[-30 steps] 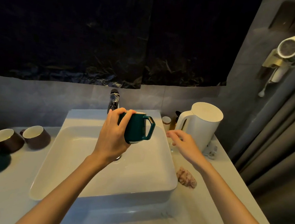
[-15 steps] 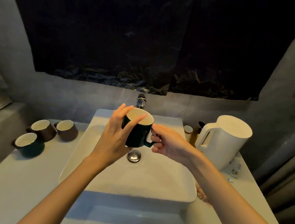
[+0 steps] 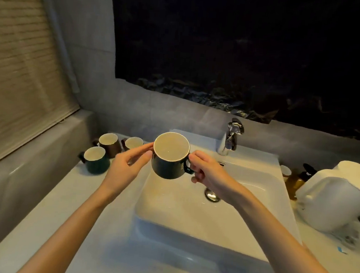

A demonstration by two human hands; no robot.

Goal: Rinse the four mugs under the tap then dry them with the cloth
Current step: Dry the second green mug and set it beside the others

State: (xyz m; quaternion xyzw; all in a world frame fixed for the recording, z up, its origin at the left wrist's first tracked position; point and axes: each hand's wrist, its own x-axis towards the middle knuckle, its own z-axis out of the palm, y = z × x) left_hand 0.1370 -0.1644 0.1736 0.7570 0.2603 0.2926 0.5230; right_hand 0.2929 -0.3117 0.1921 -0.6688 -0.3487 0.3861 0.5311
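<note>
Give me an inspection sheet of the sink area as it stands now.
Surface: pale counter, white basin.
Job's things: dark green mug held over the basin's left side; three mugs on the counter left; tap, no stream visible; cloth not seen.
Clutter: white kettle, bottles right of the basin.
Hands: right hand pinches the mug's handle; left hand fingers straight against its side.
Cables: nothing seen.
Surroundings: blind left, black sheet above.

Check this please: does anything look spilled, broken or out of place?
Nothing stands out. The right hand holds the green mug by its handle, the left hand touches its side, and three other mugs stand upright on the counter.
</note>
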